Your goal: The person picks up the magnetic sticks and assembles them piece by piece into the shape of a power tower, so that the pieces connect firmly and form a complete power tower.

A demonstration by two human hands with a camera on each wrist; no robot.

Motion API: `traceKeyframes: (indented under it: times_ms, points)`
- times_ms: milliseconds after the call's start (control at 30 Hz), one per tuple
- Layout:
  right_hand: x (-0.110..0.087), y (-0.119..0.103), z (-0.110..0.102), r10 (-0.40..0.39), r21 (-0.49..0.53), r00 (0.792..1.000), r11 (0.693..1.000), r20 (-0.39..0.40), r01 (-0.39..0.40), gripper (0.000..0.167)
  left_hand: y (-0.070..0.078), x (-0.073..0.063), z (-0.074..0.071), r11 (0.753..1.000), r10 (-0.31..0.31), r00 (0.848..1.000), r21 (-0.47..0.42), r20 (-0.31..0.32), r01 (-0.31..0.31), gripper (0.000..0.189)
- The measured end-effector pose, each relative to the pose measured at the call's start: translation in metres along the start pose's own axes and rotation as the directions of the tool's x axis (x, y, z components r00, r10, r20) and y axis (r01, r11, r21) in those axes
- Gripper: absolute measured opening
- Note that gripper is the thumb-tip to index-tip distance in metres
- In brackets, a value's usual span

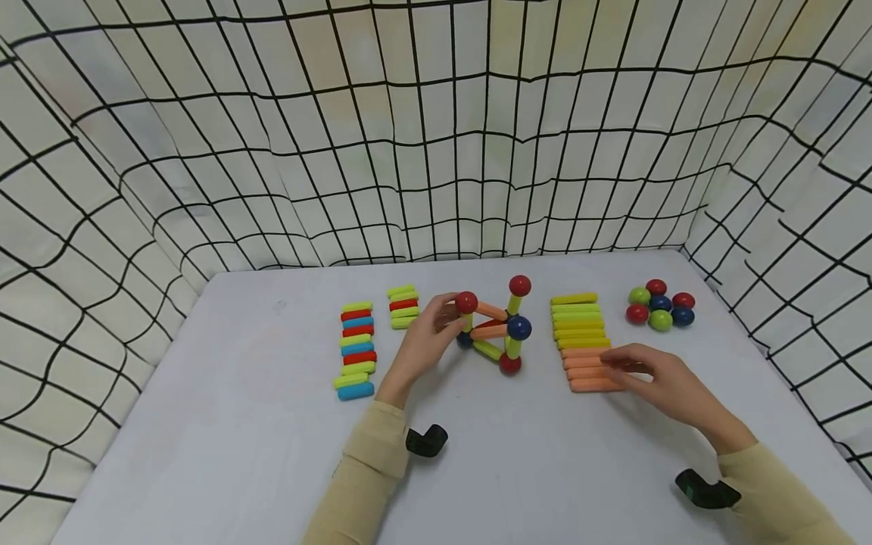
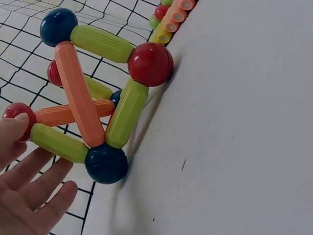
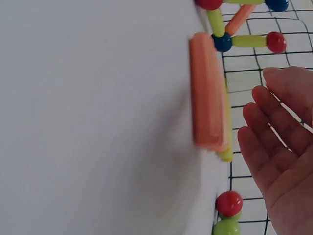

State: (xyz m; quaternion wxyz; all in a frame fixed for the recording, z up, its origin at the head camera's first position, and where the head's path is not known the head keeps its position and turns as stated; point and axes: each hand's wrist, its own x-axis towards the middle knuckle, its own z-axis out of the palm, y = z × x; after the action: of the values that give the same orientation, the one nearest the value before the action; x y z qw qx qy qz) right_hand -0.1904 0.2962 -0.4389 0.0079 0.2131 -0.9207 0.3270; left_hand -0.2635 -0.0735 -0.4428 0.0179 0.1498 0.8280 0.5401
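A structure of coloured rods and balls (image 1: 489, 331) stands on the table, with red and dark blue balls at its corners. My left hand (image 1: 425, 337) pinches the red ball (image 2: 23, 108) at its upper left corner. In the left wrist view the thumb lies on this ball, and the other fingers spread below a green rod (image 2: 59, 143). Over the near end of a row of orange rods (image 1: 587, 372), my right hand (image 1: 664, 382) hovers with fingers loosely bent. In the right wrist view, nothing is between its fingers and the orange rods (image 3: 205, 93) lie apart from them.
Yellow and green rods (image 1: 577, 324) lie beyond the orange ones. A cluster of red, green and blue balls (image 1: 660, 303) sits at the back right. Two columns of short rods (image 1: 357, 348) lie left. Black-lined netting (image 1: 443, 151) encloses the table's back and sides.
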Motion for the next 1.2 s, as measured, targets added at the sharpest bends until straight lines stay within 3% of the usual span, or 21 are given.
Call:
traceKeyframes:
  times_ms: [267,533,633,767,833,933,1033,1100,1200]
  points:
    - [-0.006,0.01,0.01,-0.123,-0.08,0.992,0.989,0.016,0.124,0.032,0.002,0.0,0.0,1.0,-0.02,1.0,0.023,0.002,0.02,0.046]
    - [-0.002,0.01,0.017,-0.031,-0.218,0.993,0.974,0.115,0.056,0.027,0.004,-0.003,-0.001,0.998,-0.015,1.0,0.062,0.027,0.014,0.049]
    - [0.0,0.009,0.016,-0.056,-0.275,0.987,0.957,0.149,0.096,0.025,0.005,-0.002,-0.001,0.997,-0.004,0.999,0.071,0.034,0.002,0.049]
    - [0.004,0.006,0.012,-0.152,-0.265,0.973,0.944,0.175,0.196,0.025,0.006,-0.002,-0.001,0.997,0.009,0.999,0.076,0.043,-0.012,0.049]
    - [0.009,0.002,0.011,-0.169,-0.197,0.971,0.96,0.172,0.202,0.027,0.007,-0.002,-0.001,0.997,0.008,0.999,0.081,0.045,-0.011,0.049]
    - [0.023,-0.006,0.012,-0.134,-0.064,0.982,0.987,0.135,0.144,0.029,0.008,-0.002,-0.002,0.996,0.005,0.999,0.088,0.043,-0.009,0.05]
    - [0.04,-0.018,0.014,-0.01,0.07,0.994,0.998,0.11,0.002,0.035,0.009,-0.002,-0.002,0.995,0.01,0.999,0.099,0.041,-0.014,0.051]
    - [0.053,-0.025,0.016,0.083,0.136,0.991,0.986,0.107,-0.097,0.04,0.009,-0.002,-0.002,0.994,0.026,0.999,0.11,0.038,-0.03,0.051]
    - [0.073,-0.033,0.022,0.201,0.239,0.972,0.944,0.125,-0.226,0.05,0.009,-0.002,-0.002,0.989,0.066,0.997,0.131,0.035,-0.07,0.049]
